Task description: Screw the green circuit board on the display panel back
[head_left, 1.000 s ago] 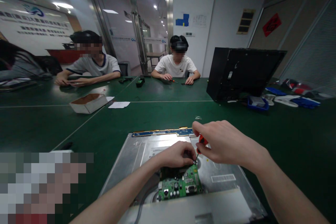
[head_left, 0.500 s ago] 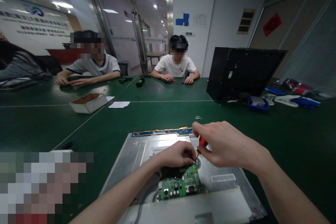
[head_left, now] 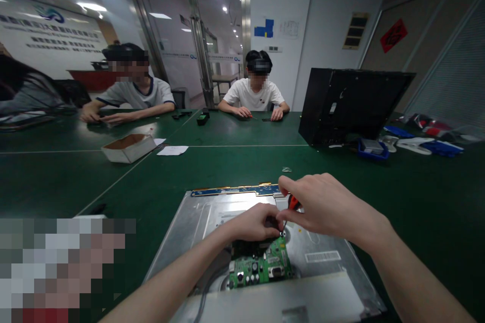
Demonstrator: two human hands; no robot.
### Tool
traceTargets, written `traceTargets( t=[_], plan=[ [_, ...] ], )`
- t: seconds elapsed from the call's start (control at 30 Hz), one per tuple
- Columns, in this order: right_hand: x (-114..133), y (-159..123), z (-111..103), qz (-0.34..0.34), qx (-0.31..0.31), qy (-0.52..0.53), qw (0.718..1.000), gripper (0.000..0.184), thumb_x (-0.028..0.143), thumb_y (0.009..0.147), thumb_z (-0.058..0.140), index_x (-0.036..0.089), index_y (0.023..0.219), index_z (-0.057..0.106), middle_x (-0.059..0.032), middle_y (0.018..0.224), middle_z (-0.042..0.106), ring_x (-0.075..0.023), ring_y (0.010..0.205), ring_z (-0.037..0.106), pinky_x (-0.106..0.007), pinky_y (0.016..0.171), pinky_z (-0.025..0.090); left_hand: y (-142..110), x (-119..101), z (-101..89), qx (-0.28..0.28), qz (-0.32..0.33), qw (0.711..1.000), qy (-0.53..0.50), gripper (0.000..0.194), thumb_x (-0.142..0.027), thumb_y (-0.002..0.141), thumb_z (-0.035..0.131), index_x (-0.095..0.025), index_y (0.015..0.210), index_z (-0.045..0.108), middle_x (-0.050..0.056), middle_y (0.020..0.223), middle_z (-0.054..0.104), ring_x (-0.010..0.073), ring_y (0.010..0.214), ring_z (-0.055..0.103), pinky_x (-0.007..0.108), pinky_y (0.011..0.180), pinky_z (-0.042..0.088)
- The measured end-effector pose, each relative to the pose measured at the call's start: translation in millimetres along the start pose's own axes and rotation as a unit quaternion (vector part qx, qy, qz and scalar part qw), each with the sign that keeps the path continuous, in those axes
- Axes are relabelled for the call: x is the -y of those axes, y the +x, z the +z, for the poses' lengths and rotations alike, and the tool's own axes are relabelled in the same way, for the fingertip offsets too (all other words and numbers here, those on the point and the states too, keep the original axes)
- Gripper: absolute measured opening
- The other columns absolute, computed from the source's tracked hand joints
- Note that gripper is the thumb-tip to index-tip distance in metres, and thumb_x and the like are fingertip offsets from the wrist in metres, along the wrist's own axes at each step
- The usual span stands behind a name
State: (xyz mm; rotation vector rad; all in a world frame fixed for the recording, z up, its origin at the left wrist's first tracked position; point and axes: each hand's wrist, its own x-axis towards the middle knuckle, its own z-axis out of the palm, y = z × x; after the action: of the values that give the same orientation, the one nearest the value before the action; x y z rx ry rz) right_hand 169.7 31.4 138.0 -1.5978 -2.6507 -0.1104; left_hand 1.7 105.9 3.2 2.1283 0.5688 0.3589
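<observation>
Gripping a red-handled screwdriver (head_left: 293,202) in the right hand (head_left: 326,204), seen from the head view, with the shaft slanting down to the upper right corner of a green circuit board (head_left: 261,265). Having slid the right thumb leftward across the handle within the last half second, now covering the lower red end visible earlier. Keeping the tip at the same corner, so probably twisting or shifting grip rather than lifting away; too small to tell any movement of a screw. Bending the left hand (head_left: 254,222) over the board's upper edge, unchanged in place, fingertips just beside the tip; unable to tell of anything pinched there. Leaving the board as before, on the metal back of a display panel (head_left: 197,217) laid flat on the green counter (head_left: 227,166), beside a grey cable (head_left: 206,290)
</observation>
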Motion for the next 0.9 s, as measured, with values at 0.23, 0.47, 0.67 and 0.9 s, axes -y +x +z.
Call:
traceTargets(
  t=[0.23,0.47,0.67,0.9],
  plan=[
    [-1.7,0.4,0.5,-0.001,-0.003,-0.004,1.0,0.01,0.027,0.085,0.054,0.022,0.093,0.054,-0.0019,0.073,0.068,-0.02,0.063,0.063,-0.028,0.048,0.023,-0.2,-0.1,-0.3,-0.002,-0.001,1.0,0.009,0.014,-0.005,0.069,0.065,-0.015,0.08,0.066,0.001,0.081,0.065,0.018,0.077,0.06,0.026,0.072,0.046],
    [-1.0,0.5,-0.3,0.003,0.004,0.008,1.0,0.021,0.042,0.087,0.057,0.022,0.094,0.056,-0.0016,0.074,0.068,-0.0204,0.065,0.064,-0.027,0.049,0.026,-0.2,0.0,0.3,0.002,-0.003,1.0,0.0,0.017,-0.003,0.069,0.063,-0.015,0.081,0.065,0.0,0.079,0.065,0.0165,0.075,0.06,0.024,0.07,0.047],
    [-3.1,0.8,0.0,-0.004,0.003,0.001,1.0,0.009,0.028,0.086,0.055,0.022,0.092,0.054,-0.0012,0.074,0.067,-0.0192,0.063,0.062,-0.027,0.048,0.024,-0.5,-0.5,0.1,-0.003,-0.004,1.0,0.003,0.016,-0.005,0.07,0.064,-0.015,0.082,0.065,0.0,0.079,0.065,0.0168,0.075,0.06,0.024,0.069,0.046],
    [-3.7,0.0,0.6,-0.008,-0.002,0.017,1.0,0.017,0.038,0.087,0.057,0.024,0.095,0.058,-0.0008,0.074,0.068,-0.02,0.065,0.062,-0.027,0.05,0.025,0.0,-1.3,-0.9,0.006,-0.002,1.0,0.004,0.015,-0.003,0.069,0.063,-0.015,0.079,0.064,0.0,0.078,0.064,0.0157,0.072,0.059,0.023,0.067,0.046]
  ],
)
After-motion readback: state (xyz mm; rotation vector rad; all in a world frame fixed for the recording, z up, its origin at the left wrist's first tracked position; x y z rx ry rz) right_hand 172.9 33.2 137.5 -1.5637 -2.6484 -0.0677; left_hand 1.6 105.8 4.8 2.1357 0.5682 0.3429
